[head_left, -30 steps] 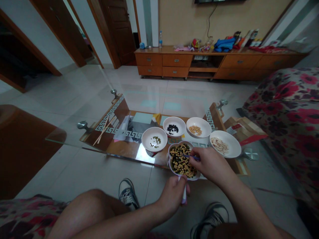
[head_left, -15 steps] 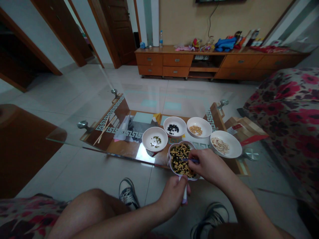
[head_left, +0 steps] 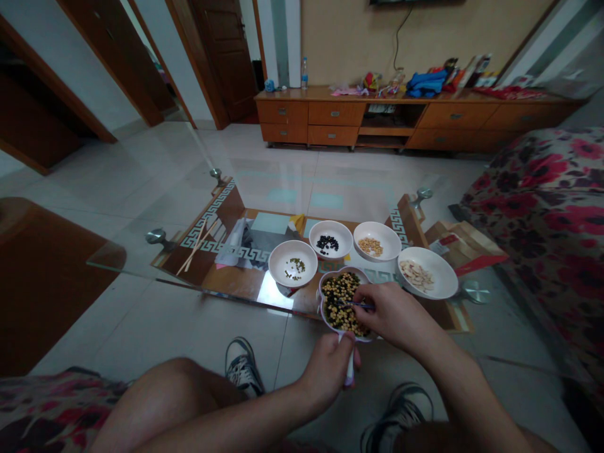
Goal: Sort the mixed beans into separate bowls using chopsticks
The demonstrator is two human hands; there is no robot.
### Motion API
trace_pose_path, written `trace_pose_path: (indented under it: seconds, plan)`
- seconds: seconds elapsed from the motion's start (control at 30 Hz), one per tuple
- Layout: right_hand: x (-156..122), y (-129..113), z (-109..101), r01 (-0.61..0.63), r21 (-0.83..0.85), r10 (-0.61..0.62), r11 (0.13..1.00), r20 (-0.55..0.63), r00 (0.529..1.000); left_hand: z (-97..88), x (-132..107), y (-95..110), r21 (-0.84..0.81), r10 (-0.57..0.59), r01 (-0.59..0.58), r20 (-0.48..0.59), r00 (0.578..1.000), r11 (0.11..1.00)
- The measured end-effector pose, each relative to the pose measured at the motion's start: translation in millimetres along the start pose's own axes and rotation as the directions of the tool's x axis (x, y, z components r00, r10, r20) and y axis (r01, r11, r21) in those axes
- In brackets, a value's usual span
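Note:
A scalloped white bowl with a lilac rim and handle (head_left: 322, 309) is full of mixed yellow, dark and green beans and seeds (head_left: 340, 288). My left hand (head_left: 328, 365) is wrapped round its handle at the near side. Over the bowl, my right hand (head_left: 384, 311) pinches slim purple tweezers (head_left: 364, 306), whose tips reach in among the beans. Beyond it stand white bowls: one with green beans (head_left: 295, 268), one with black beans (head_left: 327, 244), one with yellow beans (head_left: 370, 246). Pale flat slices (head_left: 417, 277) lie in the white bowl on the right.
The bowls rest on a glass coffee table (head_left: 283, 303) with a lower wooden shelf. Chopsticks (head_left: 195, 248) lie at the left. A brown paper bag (head_left: 465, 242) is seen at the right. Beyond stands a long wooden cabinet (head_left: 335, 114) with items on top.
My right hand has shifted slightly left with the tweezers, whose tips are still among the beans. My left hand and the bowls stay in place.

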State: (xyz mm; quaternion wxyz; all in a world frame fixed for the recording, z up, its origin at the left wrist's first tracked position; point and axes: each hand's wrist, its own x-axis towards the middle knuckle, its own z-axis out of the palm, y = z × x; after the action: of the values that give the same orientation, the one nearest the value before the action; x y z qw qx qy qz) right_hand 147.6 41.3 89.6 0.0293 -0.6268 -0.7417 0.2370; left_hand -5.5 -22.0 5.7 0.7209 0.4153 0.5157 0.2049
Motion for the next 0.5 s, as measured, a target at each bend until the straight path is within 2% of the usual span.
trace_pose_path:
  seconds: [0.27,0.5]
  plan:
    - [0.8,-1.8,-1.3,-0.019,-0.014,0.019,1.000,0.020,1.000,0.7,-0.8,-0.1,-0.013,-0.012,0.012,0.003,1.000,1.000]
    - [0.0,-0.6,-1.1,0.016,-0.017,-0.016,1.000,0.002,1.000,0.4,-0.2,-0.5,-0.008,-0.010,0.010,0.002,1.000,1.000]
